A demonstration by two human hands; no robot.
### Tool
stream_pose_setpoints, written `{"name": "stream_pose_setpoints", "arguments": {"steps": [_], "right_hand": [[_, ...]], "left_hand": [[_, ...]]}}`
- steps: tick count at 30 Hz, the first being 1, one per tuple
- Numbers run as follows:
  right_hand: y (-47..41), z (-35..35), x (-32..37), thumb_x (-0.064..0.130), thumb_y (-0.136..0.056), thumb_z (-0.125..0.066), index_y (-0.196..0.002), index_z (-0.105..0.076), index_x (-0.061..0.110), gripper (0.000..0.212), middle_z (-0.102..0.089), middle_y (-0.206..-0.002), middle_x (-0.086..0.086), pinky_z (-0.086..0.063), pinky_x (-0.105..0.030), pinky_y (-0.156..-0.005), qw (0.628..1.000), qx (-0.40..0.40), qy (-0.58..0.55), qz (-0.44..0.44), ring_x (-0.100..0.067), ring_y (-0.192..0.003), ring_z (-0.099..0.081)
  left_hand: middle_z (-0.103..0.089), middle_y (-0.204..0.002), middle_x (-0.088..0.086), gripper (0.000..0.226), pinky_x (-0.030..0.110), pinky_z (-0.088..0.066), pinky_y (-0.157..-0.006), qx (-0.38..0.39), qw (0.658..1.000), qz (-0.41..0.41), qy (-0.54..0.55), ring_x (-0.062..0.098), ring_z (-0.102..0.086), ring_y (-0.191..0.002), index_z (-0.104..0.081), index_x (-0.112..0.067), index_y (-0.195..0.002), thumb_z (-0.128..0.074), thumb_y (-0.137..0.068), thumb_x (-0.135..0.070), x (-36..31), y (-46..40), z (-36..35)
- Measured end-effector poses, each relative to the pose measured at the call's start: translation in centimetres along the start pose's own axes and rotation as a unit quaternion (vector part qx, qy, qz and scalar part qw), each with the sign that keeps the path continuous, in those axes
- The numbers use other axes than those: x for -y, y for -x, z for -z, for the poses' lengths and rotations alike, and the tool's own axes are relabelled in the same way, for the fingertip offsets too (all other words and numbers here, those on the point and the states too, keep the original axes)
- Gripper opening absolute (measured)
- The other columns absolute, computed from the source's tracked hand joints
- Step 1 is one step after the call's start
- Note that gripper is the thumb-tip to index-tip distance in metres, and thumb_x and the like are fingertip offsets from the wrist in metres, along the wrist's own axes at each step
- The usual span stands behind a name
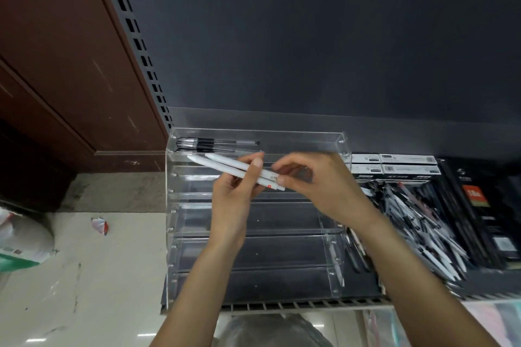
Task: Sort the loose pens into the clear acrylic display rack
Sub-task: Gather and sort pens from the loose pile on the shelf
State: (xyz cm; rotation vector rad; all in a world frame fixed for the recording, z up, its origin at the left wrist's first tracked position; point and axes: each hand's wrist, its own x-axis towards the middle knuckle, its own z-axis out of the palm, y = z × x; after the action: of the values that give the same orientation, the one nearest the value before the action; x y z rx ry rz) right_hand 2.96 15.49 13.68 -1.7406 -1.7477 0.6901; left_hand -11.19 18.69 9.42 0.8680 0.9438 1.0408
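Note:
A clear acrylic display rack with several stepped rows stands on the dark shelf. Its top row holds a few black-grip pens at the left. Above the second row, my left hand grips two white pens, tips pointing up-left. My right hand pinches the rear ends of those same pens. A heap of loose pens lies to the right of the rack.
White boxes sit behind the pen heap, dark product packs at far right. A slotted shelf upright and a brown wooden panel stand left. A bag and a scrap lie on the pale floor.

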Motion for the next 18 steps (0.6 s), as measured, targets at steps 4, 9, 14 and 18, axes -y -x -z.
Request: {"name": "stream_pose_setpoints", "arguments": {"steps": [4,9,14,18], "right_hand": [[1.0,2.7,-1.8,0.014,-0.083,-0.068,-0.098,-0.072,0.021,0.017,-0.064,-0.079,0.022,-0.041,-0.004,-0.067,0.999,-0.019,0.029,-0.011,0.011,-0.071,-0.058],[-0.2,6.6,-5.6,0.019,-0.082,-0.070,-0.094,-0.074,0.023,0.013,-0.072,-0.085,0.008,-0.053,-0.028,-0.071,0.970,-0.131,0.205,0.009,-0.006,-0.072,-0.064],[-2.3,6.5,-7.1,0.027,-0.085,-0.067,-0.094,-0.073,0.030,0.011,-0.073,-0.091,0.009,-0.044,-0.026,-0.071,0.953,-0.040,0.300,0.015,-0.015,-0.085,-0.067],[-3.6,7.1,-6.8,0.027,-0.086,-0.067,-0.094,-0.074,0.031,0.012,-0.073,-0.091,0.012,-0.040,-0.023,-0.072,0.956,0.050,0.290,0.006,-0.008,-0.084,-0.064]], "left_hand": [[-0.067,-0.071,-0.012,0.015,0.014,-0.051,-0.067,0.025,1.000,0.012,-0.011,0.002,-0.065,-0.073,-0.069,-0.016,-0.101,-0.059,-0.090,-0.018,0.7,0.4,-1.6],[-0.062,-0.069,-0.007,0.015,0.017,-0.053,-0.068,-0.009,1.000,0.009,-0.025,0.002,-0.061,-0.064,-0.068,-0.013,-0.100,-0.062,-0.087,-0.018,1.1,0.1,-1.3],[-0.065,-0.079,-0.004,0.016,0.018,-0.054,-0.074,-0.042,0.999,0.013,0.010,0.005,-0.065,-0.070,-0.068,-0.011,-0.100,-0.059,-0.090,-0.019,1.2,0.0,-0.4],[-0.071,-0.083,-0.006,0.017,0.022,-0.055,-0.081,-0.045,0.998,0.016,0.027,0.007,-0.067,-0.079,-0.068,-0.009,-0.102,-0.057,-0.091,-0.017,1.1,0.4,-0.2]]}}
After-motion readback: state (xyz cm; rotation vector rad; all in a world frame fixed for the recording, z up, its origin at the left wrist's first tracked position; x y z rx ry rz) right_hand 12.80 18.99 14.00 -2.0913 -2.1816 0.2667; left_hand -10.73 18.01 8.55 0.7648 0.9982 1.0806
